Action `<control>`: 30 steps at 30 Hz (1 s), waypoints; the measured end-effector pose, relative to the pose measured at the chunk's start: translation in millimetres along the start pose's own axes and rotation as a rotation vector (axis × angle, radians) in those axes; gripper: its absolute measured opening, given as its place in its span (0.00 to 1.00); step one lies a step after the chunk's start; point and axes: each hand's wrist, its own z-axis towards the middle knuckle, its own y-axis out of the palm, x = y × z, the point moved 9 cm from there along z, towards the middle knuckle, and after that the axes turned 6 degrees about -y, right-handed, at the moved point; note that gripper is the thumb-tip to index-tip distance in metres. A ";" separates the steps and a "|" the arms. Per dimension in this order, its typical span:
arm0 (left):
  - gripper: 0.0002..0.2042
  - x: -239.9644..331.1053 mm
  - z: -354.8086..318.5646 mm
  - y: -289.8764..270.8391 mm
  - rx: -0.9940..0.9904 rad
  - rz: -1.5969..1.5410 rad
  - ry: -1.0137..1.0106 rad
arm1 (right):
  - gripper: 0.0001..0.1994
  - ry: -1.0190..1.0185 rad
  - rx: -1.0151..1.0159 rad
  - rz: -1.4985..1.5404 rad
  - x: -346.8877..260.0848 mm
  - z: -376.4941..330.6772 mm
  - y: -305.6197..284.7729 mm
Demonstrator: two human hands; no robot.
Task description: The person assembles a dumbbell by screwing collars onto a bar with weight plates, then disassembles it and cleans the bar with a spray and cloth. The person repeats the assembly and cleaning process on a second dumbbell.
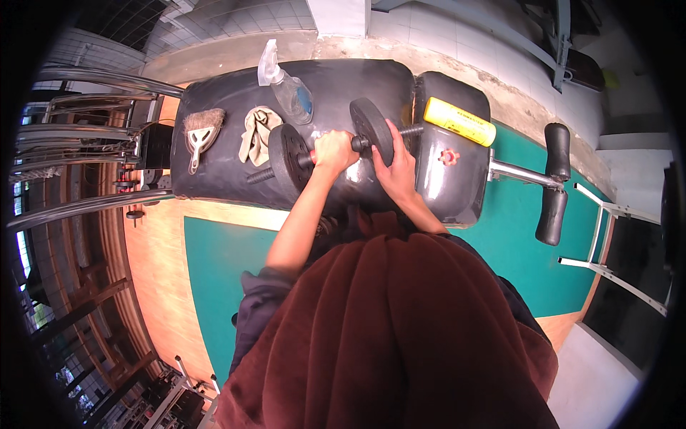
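My left hand (336, 151) is wrapped around the bar of a black dumbbell (362, 142), fingers closed, back of the hand up. My right hand (398, 175) holds the near edge of the right plate (370, 123), thumb to one side and fingers stretched along the other; how hard it presses I cannot tell. The dumbbell is in front of me over the long pad of a black bench (350, 79), near the pad's right end, and I cannot tell whether it rests there. A red piece (312, 156) sits on the bar between my left hand and the left plate (284, 154), and bare threaded ends poke out past both plates. Beyond the left plate, on the same pad, a clear spray bottle (294, 96) lies on its side, with a crumpled beige cloth (261, 136) just beside the plate and a white-handled brush (204, 136) farther left. On the smaller pad (437, 196) to my right lie a yellow tube (459, 121) and, just nearer me, a red star-shaped nut (449, 156). Under the bench spreads a green mat (214, 250).
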 end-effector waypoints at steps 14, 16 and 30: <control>0.11 16.1 15.7 34.8 -0.495 -0.092 0.053 | 0.26 0.047 0.023 -0.095 0.9 -2.7 -22.4; 0.10 12.9 15.7 49.9 -0.730 -0.188 0.012 | 0.27 0.036 0.067 -0.238 -1.3 1.3 -34.5; 0.14 23.3 -0.2 48.6 -0.524 0.002 0.144 | 0.26 0.042 0.253 -0.338 -17.3 55.2 -147.7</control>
